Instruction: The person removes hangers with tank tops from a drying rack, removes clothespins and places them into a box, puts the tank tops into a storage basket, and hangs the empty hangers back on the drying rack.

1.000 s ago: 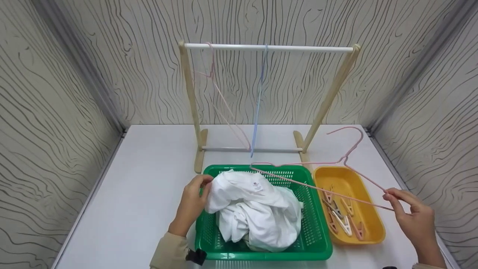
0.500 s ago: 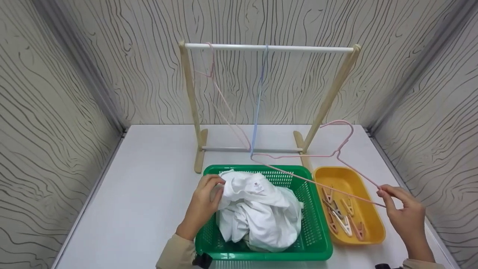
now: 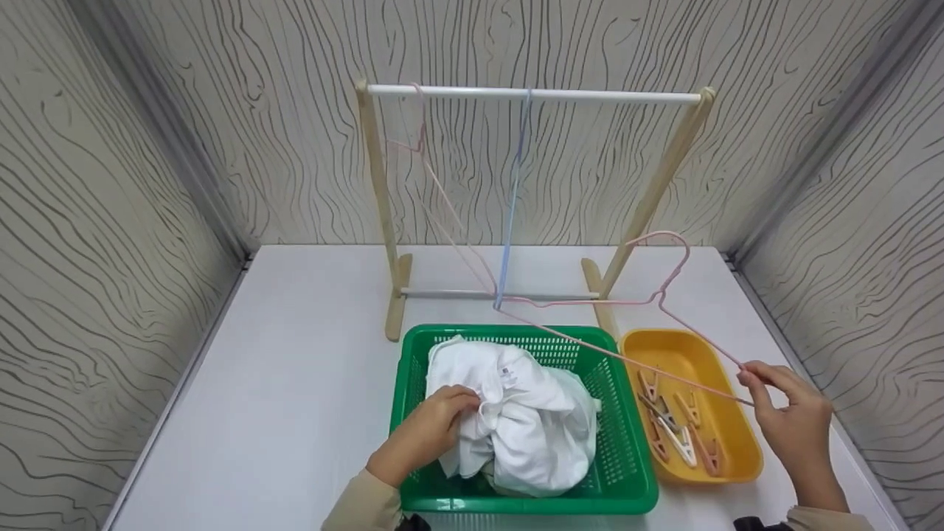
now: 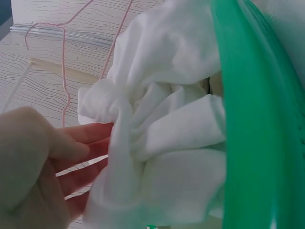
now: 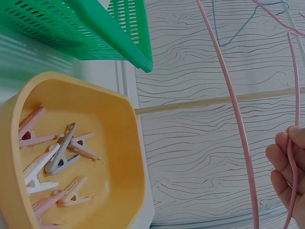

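Observation:
A crumpled white garment (image 3: 531, 435) with a small printed neck label lies in the green basket (image 3: 641, 442). My left hand (image 3: 435, 424) is over the basket's left part, its fingertips against a fold of the garment. In the left wrist view, the fingers of that hand (image 4: 52, 167) stretch out to the cloth, the thumb apart from it. My right hand (image 3: 793, 413) pinches a pink clothes hanger (image 3: 582, 343) between thumb and fingers near one lower corner. The hanger spans above the basket and a yellow tray, its hook pointing up and leftward.
A wooden rack (image 3: 667, 177) with a white rail (image 3: 612, 95) stands behind the basket. On the rail hang another pink hanger (image 3: 446, 195) and a blue hanger (image 3: 510, 206). Several clothespins (image 3: 684, 446) lie in the yellow tray (image 3: 741, 464). Patterned walls enclose the white table (image 3: 280, 383).
My left hand has moved right and down, leaving the garment's left edge for its middle folds. My right hand has shifted slightly left, bringing the hanger up and leftward.

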A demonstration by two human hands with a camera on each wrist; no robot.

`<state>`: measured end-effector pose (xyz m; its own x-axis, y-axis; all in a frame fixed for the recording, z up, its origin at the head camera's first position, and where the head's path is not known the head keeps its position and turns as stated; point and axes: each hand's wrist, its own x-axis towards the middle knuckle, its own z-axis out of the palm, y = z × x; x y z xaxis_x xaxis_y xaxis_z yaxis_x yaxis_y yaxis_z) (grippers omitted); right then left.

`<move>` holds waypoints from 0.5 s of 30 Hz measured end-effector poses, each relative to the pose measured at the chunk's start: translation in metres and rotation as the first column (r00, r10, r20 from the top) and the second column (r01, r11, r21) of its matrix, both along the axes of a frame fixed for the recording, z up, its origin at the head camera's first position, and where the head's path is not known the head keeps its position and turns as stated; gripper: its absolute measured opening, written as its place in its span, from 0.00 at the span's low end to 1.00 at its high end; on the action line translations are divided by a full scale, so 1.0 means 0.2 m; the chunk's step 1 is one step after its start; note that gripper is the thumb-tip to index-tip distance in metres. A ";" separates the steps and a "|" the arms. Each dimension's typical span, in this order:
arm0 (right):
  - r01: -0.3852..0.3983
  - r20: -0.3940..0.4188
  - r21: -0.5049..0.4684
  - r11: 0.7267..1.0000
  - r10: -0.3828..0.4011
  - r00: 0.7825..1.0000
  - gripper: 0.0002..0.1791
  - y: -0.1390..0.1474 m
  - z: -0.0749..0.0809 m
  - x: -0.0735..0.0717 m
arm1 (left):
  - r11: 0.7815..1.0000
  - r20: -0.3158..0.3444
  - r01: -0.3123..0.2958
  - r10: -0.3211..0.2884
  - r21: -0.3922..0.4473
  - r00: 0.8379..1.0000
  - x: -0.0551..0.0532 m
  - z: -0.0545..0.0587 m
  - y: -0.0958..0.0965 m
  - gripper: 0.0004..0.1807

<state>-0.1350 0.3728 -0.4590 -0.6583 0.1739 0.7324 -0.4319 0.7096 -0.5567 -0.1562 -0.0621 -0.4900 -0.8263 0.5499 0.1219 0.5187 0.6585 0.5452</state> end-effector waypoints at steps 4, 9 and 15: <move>0.000 -0.002 0.004 1.000 0.000 1.000 0.10 -0.01 0.01 -0.01 | 0.999 0.076 0.018 -0.016 -0.029 0.997 0.01 0.00 0.00 0.14; 0.009 0.004 0.010 1.000 -0.009 1.000 0.12 -0.03 0.02 -0.01 | 0.997 0.132 0.047 -0.039 -0.059 0.991 0.02 0.00 0.01 0.13; 0.073 0.050 0.027 0.997 -0.075 0.996 0.11 -0.05 0.04 -0.02 | 0.997 0.155 0.072 -0.066 -0.036 0.986 0.02 0.00 0.00 0.12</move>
